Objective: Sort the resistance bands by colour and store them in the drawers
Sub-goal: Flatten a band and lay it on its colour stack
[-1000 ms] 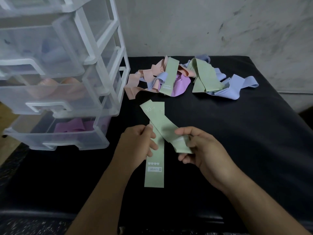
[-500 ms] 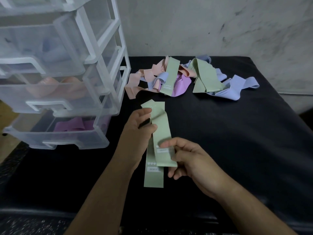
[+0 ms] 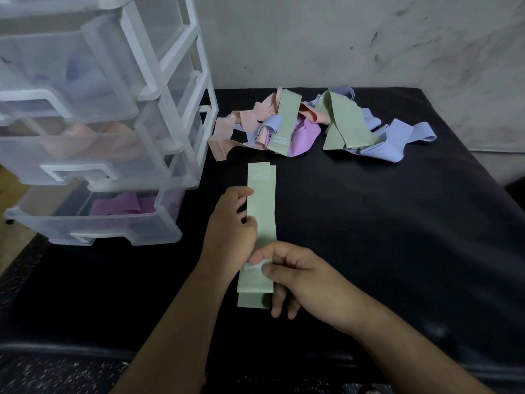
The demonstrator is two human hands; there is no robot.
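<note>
Two green bands (image 3: 261, 206) lie stacked lengthwise on the black table (image 3: 383, 237), nearly aligned, the top one marked "30 LB". My left hand (image 3: 231, 223) pinches their left edge near the middle. My right hand (image 3: 301, 277) grips the near end between thumb and fingers. A mixed pile of bands (image 3: 306, 123) in green, peach, blue and purple lies at the back. The clear drawer unit (image 3: 99, 123) stands at the left, with purple bands (image 3: 127, 207) in the bottom drawer, peach ones in the drawer above, blue above that.
A grey wall (image 3: 369, 38) runs behind the table. The bottom drawer (image 3: 99, 234) sticks out furthest toward me, the ones above less so. The table's right edge drops away at the far right.
The two green bands, crossed a second ago, now lie one on top of the other. My left hand slid up along them while my right hand drew the top band's end toward me.
</note>
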